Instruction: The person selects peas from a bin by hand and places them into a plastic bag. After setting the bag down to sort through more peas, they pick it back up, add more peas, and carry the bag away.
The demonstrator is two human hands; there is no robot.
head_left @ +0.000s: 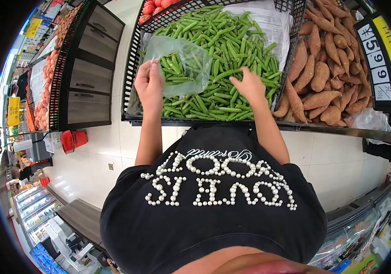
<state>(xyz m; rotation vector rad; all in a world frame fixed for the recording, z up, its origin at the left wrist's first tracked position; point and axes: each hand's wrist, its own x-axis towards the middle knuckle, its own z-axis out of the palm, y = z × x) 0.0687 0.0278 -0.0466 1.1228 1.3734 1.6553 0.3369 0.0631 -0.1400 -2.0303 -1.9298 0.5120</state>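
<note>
My left hand (pixel 149 86) pinches the rim of a thin clear plastic bag (pixel 188 50), held above a heap of green pea pods (pixel 232 48). Pods show through the film; which of them lie inside the bag I cannot fully tell. Over the right side of the heap, my right hand (pixel 251 86) has its thumb and forefinger around the end of a pea pod (pixel 225 74). The pods rest in a black slatted crate (pixel 133 68) lined with newspaper (pixel 275 27).
Sweet potatoes (pixel 321 75) fill the crate on the right, beside a price sign (pixel 378 59). Tomatoes (pixel 149 8) lie beyond the pods. A dark cabinet stand (pixel 90 68) with produce stands left across the aisle, near a red basket (pixel 73 140).
</note>
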